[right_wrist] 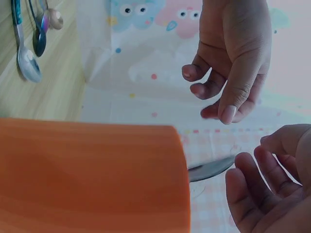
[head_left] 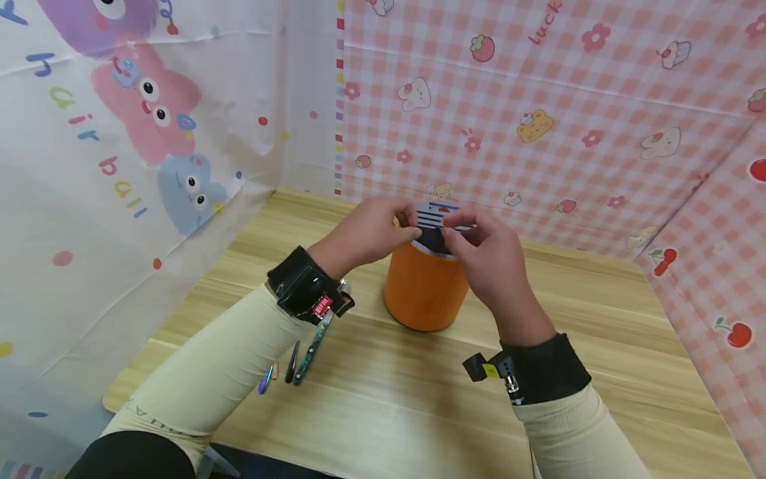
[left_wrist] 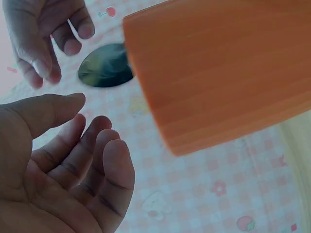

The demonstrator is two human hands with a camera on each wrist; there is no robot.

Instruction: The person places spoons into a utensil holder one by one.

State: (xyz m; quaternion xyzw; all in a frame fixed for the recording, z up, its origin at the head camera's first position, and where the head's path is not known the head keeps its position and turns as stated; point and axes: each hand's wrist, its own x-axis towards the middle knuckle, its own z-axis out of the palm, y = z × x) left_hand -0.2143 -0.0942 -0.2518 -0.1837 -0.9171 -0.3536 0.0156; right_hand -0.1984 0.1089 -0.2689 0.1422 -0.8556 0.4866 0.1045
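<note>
An orange cylindrical container [head_left: 425,289] stands on the table, its top showing a light panel with dark stripes [head_left: 444,214] and a black area. In the left wrist view, the shiny dark oval bowl of a spoon [left_wrist: 106,65] juts past the container's rim. The same spoon [right_wrist: 212,168] appears edge-on in the right wrist view. My left hand [head_left: 374,229] hovers at the left of the top, fingers loosely bent around nothing. Opposite it, my right hand [head_left: 487,256] is close to the spoon with relaxed fingers; whether a fingertip touches it I cannot tell.
Left of the container, several spoons lie on the wooden table, among them one with a patterned teal handle [head_left: 311,356], a black one [head_left: 292,362] and a purple one [head_left: 265,380]. A checked pink cloth [head_left: 538,86] hangs behind, a white printed one [head_left: 72,199] at left.
</note>
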